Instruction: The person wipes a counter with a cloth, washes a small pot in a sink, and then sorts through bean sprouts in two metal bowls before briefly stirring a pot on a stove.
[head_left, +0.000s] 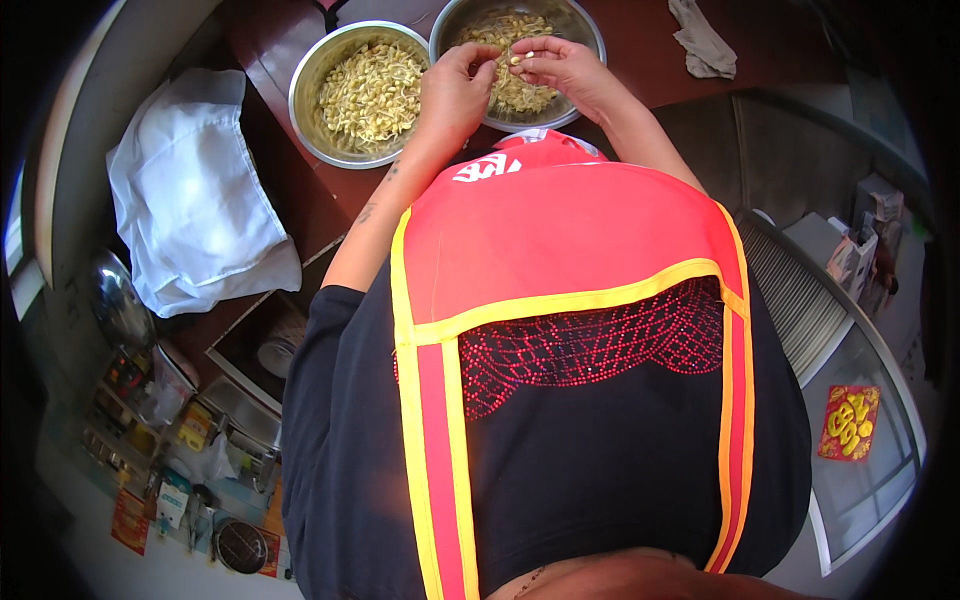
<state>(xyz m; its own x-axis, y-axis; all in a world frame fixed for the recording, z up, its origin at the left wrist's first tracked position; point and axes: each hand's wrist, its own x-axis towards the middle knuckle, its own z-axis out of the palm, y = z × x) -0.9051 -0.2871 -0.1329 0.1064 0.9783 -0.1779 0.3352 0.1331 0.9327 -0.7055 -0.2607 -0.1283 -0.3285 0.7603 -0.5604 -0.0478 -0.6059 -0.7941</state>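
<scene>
Two metal bowls stand side by side on a dark red table. In the left metal bowl (302, 112) lies a heap of soybean sprouts (373, 94). The right metal bowl (592, 37) holds more bean sprouts (517, 97), spread over its bottom. My left hand (459, 90) is above the near left side of the right bowl, thumb and fingertips close together; whether a sprout is between them I cannot tell. Over the same bowl, my right hand (566, 71) pinches a bean sprout (516, 60) between thumb and fingers. The fingertips of both hands are a little apart.
A white cloth (199, 195) covers something at the left of the table (637, 45). A crumpled pale rag (703, 41) lies at the far right. Kitchen shelves with containers and a round strainer (240, 545) are low at the left. A framed glass door (862, 487) is at the right.
</scene>
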